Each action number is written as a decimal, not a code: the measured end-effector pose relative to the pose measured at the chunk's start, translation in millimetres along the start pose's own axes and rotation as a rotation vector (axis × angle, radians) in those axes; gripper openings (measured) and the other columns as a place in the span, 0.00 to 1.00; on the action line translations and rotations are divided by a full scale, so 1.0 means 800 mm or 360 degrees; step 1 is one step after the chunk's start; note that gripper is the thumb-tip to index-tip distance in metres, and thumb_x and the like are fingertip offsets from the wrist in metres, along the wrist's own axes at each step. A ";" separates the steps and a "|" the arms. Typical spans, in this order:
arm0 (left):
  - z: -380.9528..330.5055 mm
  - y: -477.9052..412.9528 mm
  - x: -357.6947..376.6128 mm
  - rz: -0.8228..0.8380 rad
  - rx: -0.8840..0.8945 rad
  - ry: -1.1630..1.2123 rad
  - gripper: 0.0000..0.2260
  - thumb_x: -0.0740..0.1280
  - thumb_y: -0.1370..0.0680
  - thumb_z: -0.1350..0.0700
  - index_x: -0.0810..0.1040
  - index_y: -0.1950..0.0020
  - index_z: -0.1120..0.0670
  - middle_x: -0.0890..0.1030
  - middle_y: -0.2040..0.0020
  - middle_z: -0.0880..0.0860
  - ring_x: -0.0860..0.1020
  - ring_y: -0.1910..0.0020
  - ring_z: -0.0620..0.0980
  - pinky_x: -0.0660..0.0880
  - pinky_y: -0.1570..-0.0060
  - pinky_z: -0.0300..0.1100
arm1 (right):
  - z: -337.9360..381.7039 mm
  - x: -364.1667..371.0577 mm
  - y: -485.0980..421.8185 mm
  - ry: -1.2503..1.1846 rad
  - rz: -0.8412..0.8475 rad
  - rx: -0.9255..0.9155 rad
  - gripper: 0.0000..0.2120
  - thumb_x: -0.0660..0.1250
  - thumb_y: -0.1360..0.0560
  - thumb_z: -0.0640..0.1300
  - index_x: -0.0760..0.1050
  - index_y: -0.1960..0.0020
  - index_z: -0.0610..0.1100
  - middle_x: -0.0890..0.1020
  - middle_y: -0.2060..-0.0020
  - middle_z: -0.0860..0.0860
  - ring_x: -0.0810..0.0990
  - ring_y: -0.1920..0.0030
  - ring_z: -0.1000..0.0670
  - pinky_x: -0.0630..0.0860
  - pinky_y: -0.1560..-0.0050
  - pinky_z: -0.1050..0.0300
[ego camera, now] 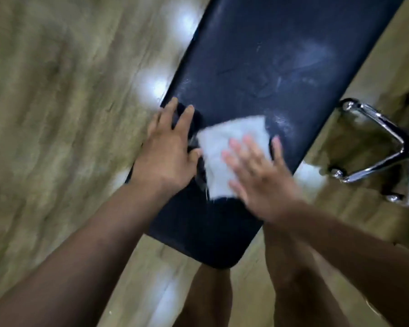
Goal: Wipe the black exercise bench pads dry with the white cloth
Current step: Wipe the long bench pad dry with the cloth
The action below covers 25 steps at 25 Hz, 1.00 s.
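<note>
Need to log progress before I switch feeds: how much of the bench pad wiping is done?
Done: hard to tell; the near pad looks dark and unstreaked, though it is blurred. In hand: the right hand presses the white cloth flat where the two pads meet, while the left hand braces on the pad edge. Left: the far pad shows pale streaks and smears, so most of it seems unwiped.

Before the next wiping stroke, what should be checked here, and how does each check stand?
1. White cloth lies flat on the bench pad: ok.
2. Right hand presses flat on the cloth: ok.
3. Left hand braces the pad's left edge: ok.
4. Pad ahead of the cloth dry: not ok, streaks and sheen show.
5. Near pad dry: cannot tell, dark and blurred.
</note>
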<state>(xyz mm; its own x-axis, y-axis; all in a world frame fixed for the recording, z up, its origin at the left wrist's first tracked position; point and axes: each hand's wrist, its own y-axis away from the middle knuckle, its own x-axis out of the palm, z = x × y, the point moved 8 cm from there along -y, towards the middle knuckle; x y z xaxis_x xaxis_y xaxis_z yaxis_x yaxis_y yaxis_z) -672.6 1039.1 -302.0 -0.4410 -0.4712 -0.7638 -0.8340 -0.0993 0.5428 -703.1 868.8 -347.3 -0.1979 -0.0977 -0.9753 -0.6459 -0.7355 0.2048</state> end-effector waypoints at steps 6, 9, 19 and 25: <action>-0.075 -0.080 -0.011 0.0138 0.0250 -0.0613 0.50 0.74 0.30 0.41 0.43 0.21 0.45 0.38 0.20 0.52 0.40 0.22 0.59 0.49 0.24 0.56 | -0.279 -0.043 -0.109 -0.0186 -0.0040 0.1304 0.32 0.42 0.20 0.57 0.49 0.22 0.40 0.54 0.24 0.37 0.51 0.24 0.36 0.45 0.28 0.28; -0.122 -0.122 -0.032 0.0143 0.0315 -0.0781 0.57 0.77 0.34 0.40 0.38 0.21 0.45 0.35 0.21 0.54 0.39 0.22 0.62 0.51 0.25 0.60 | -0.179 -0.028 -0.050 -0.0386 -0.0035 0.1454 0.33 0.46 0.20 0.56 0.46 0.22 0.38 0.48 0.23 0.36 0.45 0.24 0.33 0.47 0.27 0.31; -0.215 -0.231 -0.002 0.0533 0.0378 -0.1181 0.76 0.84 0.48 0.44 0.20 0.30 0.43 0.18 0.31 0.57 0.33 0.31 0.80 0.54 0.34 0.75 | -0.292 -0.005 -0.049 -0.1105 -0.0136 0.1900 0.37 0.47 0.19 0.57 0.37 0.23 0.34 0.55 0.25 0.34 0.66 0.31 0.33 0.66 0.33 0.40; -0.210 -0.234 0.001 0.0527 0.0439 -0.1240 0.74 0.81 0.47 0.38 0.18 0.31 0.47 0.18 0.32 0.64 0.37 0.32 0.83 0.57 0.35 0.75 | -0.607 -0.051 -0.190 -0.1555 -0.0351 0.2030 0.32 0.49 0.18 0.55 0.45 0.23 0.37 0.65 0.28 0.38 0.66 0.30 0.38 0.63 0.32 0.48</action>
<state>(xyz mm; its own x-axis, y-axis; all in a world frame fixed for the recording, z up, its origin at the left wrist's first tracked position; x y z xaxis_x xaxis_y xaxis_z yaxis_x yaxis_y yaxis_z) -461.1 909.6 -345.7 -0.6900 0.3017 -0.6580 -0.6297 0.1981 0.7512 -238.6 658.8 -379.0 -0.0697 0.7356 -0.6738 -0.7844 0.3769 0.4926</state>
